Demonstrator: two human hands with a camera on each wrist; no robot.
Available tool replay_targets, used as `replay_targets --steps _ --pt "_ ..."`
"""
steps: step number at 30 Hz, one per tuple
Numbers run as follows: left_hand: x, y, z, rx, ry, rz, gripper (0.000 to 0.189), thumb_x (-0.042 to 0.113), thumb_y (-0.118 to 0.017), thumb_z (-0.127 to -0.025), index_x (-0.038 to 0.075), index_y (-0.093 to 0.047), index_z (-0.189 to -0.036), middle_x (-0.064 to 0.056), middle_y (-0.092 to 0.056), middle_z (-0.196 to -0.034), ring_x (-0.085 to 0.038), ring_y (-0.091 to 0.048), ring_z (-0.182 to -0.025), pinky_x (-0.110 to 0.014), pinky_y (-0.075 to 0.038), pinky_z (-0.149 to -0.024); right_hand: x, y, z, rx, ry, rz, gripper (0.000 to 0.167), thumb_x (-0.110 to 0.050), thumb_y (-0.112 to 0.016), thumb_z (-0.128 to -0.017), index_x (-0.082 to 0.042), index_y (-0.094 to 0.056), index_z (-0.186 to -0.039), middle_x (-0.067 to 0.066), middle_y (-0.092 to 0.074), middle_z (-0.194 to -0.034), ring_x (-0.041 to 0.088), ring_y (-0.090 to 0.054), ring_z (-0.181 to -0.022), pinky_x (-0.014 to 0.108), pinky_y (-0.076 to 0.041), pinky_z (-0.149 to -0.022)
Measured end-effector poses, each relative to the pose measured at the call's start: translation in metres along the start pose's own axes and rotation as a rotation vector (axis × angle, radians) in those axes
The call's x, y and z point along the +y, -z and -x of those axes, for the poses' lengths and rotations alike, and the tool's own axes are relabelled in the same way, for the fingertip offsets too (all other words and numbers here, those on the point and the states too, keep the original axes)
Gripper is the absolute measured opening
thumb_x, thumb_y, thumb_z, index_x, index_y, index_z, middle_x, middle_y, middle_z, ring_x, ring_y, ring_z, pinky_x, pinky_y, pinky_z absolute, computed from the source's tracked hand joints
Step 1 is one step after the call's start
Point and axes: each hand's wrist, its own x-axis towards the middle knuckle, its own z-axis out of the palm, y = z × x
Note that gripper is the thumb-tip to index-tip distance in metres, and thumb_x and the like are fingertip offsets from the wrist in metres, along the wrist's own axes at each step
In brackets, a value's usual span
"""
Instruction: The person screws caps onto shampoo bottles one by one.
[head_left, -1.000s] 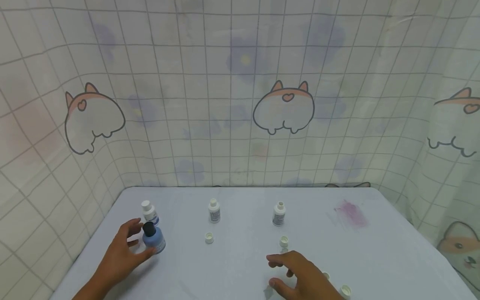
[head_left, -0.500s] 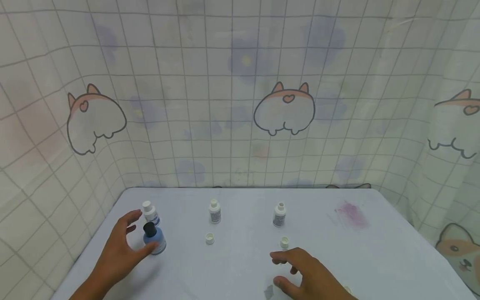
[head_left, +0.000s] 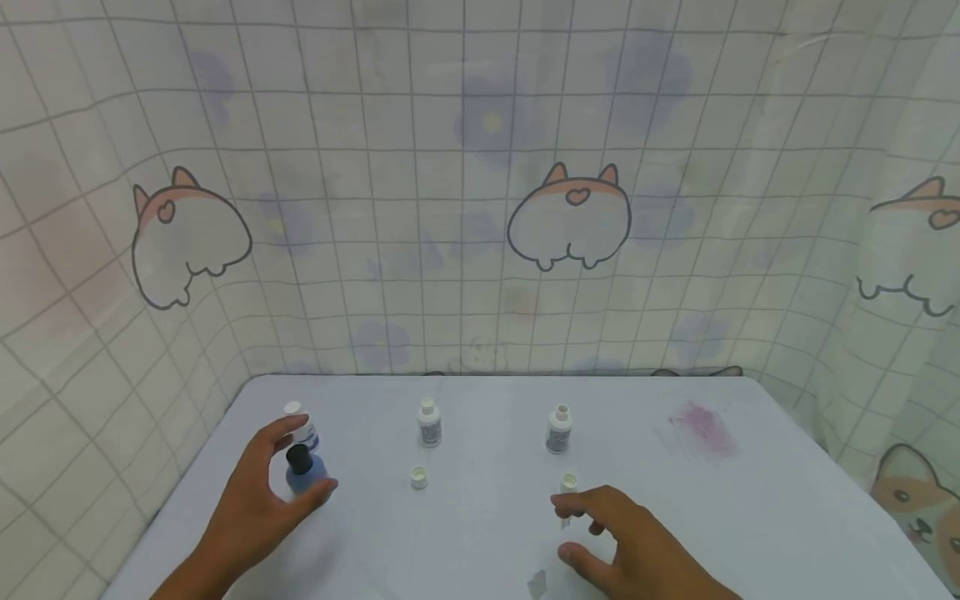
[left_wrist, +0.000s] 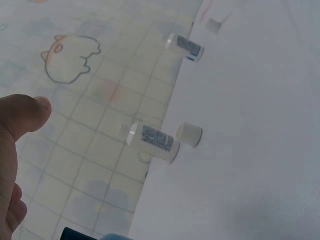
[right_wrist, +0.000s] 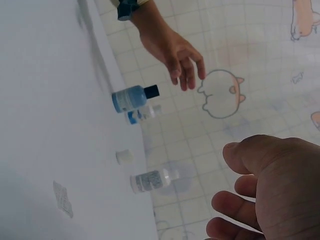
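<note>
A blue bottle with a black cap (head_left: 302,481) stands at the left of the table. My left hand (head_left: 251,504) hovers over it, thumb and fingers apart; the right wrist view shows a gap between hand (right_wrist: 172,47) and bottle (right_wrist: 131,98). Behind it is a white-capped white bottle (head_left: 306,435), partly covered by the fingers. My right hand (head_left: 630,550) is in the air at the front right, fingers loosely bent and holding nothing. Its index finger is close to a small white cap (head_left: 568,482), which it partly overlaps in the head view.
Two uncapped white bottles stand farther back, one in the middle (head_left: 430,427) and one to the right (head_left: 558,433). Another white cap (head_left: 418,477) lies before the middle bottle. A grey scrap (head_left: 537,585) and a pink stain (head_left: 703,427) mark the table. Patterned cloth (head_left: 420,208) surrounds it.
My left hand has come away from around the blue bottle and shifted slightly right, now overlapping it. The right hand has drifted a little right, covering small caps that showed near the front edge.
</note>
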Motion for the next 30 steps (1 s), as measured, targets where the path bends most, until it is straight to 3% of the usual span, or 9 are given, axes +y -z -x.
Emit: replay_targets --steps 6,13,21,25,30 --pt "0.016 -0.011 0.001 -0.025 -0.043 0.027 0.087 0.041 -0.089 -0.081 0.019 -0.041 -0.15 -0.006 -0.048 -0.148 -0.035 -0.051 -0.13 -0.062 -0.043 -0.101 0.005 0.004 0.001 0.005 0.024 0.013 0.042 -0.039 -0.071 -0.098 -0.028 -0.058 -0.137 -0.015 -0.064 -0.121 0.003 -0.058 -0.096 0.029 -0.054 -0.075" --pt "0.032 -0.031 0.001 -0.124 -0.082 0.122 0.082 0.043 -0.088 -0.08 0.023 -0.043 -0.147 0.005 -0.051 -0.146 -0.025 -0.054 -0.127 -0.055 -0.046 -0.103 0.011 0.007 0.007 0.021 -0.012 0.013 0.044 -0.04 -0.069 -0.099 -0.03 -0.057 -0.14 -0.017 -0.063 -0.121 0.003 -0.058 -0.097 0.03 -0.054 -0.077" --pt "0.047 -0.054 0.006 -0.265 -0.03 0.203 0.076 0.033 -0.091 -0.079 0.031 -0.048 -0.142 0.013 -0.052 -0.142 -0.015 -0.056 -0.125 -0.051 -0.046 -0.106 0.017 0.01 0.011 0.022 -0.036 -0.024 0.04 -0.036 -0.068 -0.1 -0.028 -0.059 -0.138 -0.015 -0.064 -0.12 0.004 -0.059 -0.098 0.032 -0.055 -0.075" --pt "0.054 -0.066 0.008 -0.369 -0.014 0.249 0.073 0.043 -0.088 -0.081 0.033 -0.048 -0.141 0.014 -0.051 -0.141 -0.02 -0.056 -0.125 -0.055 -0.045 -0.105 0.02 0.012 0.012 0.022 -0.036 -0.033 0.038 -0.032 -0.068 -0.101 -0.027 -0.06 -0.137 -0.012 -0.066 -0.119 0.005 -0.059 -0.098 0.032 -0.055 -0.073" --pt "0.061 -0.08 0.009 -0.476 -0.052 0.273 0.072 0.049 -0.083 -0.084 0.032 -0.046 -0.143 0.004 -0.054 -0.141 -0.028 -0.056 -0.125 -0.057 -0.047 -0.103 0.022 0.014 0.014 0.025 -0.065 -0.067 0.036 -0.032 -0.068 -0.101 -0.026 -0.061 -0.135 -0.011 -0.066 -0.118 0.007 -0.059 -0.098 0.028 -0.055 -0.066"
